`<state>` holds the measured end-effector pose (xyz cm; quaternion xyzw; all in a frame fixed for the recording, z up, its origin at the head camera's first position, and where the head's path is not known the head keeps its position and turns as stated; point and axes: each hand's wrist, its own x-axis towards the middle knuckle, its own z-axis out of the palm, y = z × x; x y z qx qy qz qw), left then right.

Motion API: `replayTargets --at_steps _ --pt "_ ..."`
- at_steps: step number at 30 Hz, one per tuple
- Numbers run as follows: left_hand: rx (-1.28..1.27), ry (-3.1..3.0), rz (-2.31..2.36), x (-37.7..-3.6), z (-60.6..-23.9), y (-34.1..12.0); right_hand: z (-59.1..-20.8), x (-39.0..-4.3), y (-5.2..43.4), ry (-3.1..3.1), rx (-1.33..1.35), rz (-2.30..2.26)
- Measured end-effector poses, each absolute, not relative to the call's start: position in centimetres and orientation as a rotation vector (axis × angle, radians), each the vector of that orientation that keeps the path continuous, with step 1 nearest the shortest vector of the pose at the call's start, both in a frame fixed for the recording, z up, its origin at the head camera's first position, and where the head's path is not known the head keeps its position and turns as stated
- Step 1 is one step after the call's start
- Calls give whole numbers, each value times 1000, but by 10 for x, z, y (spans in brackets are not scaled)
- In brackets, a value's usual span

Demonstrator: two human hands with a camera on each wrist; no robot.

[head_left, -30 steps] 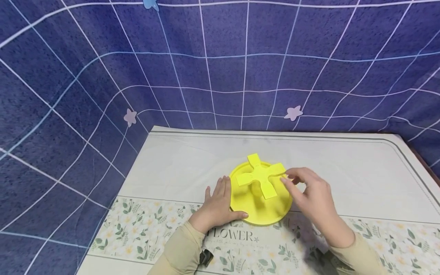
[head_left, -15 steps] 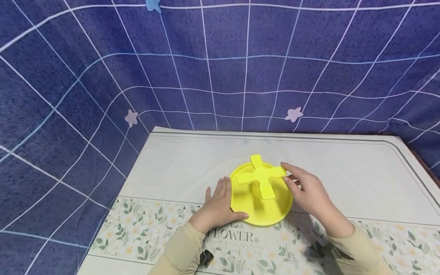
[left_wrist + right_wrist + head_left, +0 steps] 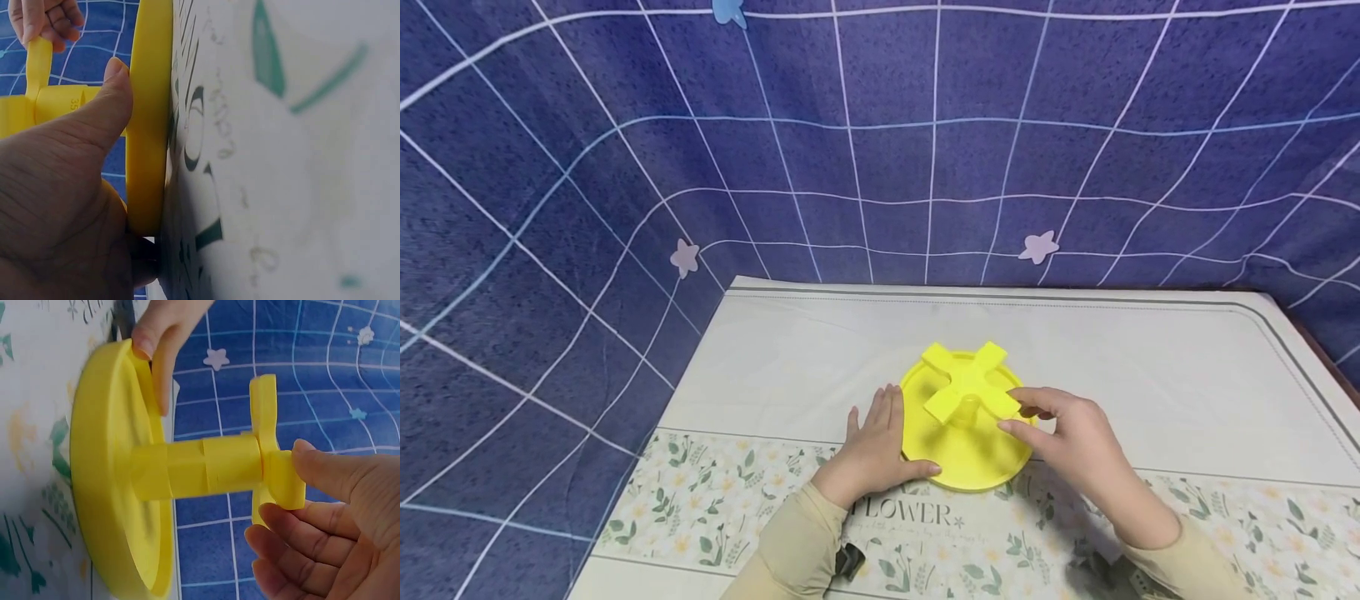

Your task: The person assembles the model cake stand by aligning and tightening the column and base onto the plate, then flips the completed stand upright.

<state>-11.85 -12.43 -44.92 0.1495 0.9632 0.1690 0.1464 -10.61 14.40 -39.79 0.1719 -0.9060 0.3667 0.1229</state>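
A round yellow dish [image 3: 964, 467] with a raised rim rests on the table, and a thick yellow stem [image 3: 206, 467] rises from its centre. On top of the stem sits a four-armed yellow handle [image 3: 968, 379]. My right hand [image 3: 1071, 433] pinches the end of one arm of it between thumb and fingers. At the dish's left side, my left hand [image 3: 876, 458] lies with straight fingers along the rim. Its thumb reaches over the front edge, and the left wrist view shows this thumb overlapping the rim.
A white tablecloth [image 3: 820, 350] with a floral band covers the table. Behind and to the left hangs a blue curtain [image 3: 880, 158] with a grid pattern and stars. A small black object [image 3: 850, 561] shows beside the left sleeve.
The four-armed handle has turned clockwise, as seen from above, and my right hand has shifted slightly toward me with an arm of it. The left hand and the dish keep their place.
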Motion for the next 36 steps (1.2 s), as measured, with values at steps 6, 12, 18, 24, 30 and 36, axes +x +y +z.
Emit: replayTargets --at_steps 6,12,18,24,30,36 --pt "422 2771 474 -119 -449 -124 -403 -103 130 -2621 544 994" --pt "432 2772 486 -119 -450 -124 -404 -102 125 -2593 586 923" --pt "433 2770 485 -118 -450 -124 -394 -107 135 -2567 558 958" --pt "432 2773 489 -118 -450 -126 -389 -126 148 -2477 426 979" --pt "431 2771 501 -117 -449 -126 -396 -140 154 -2615 519 1046" --pt "445 2777 516 -117 -448 -125 -401 -144 156 -2712 558 1140"
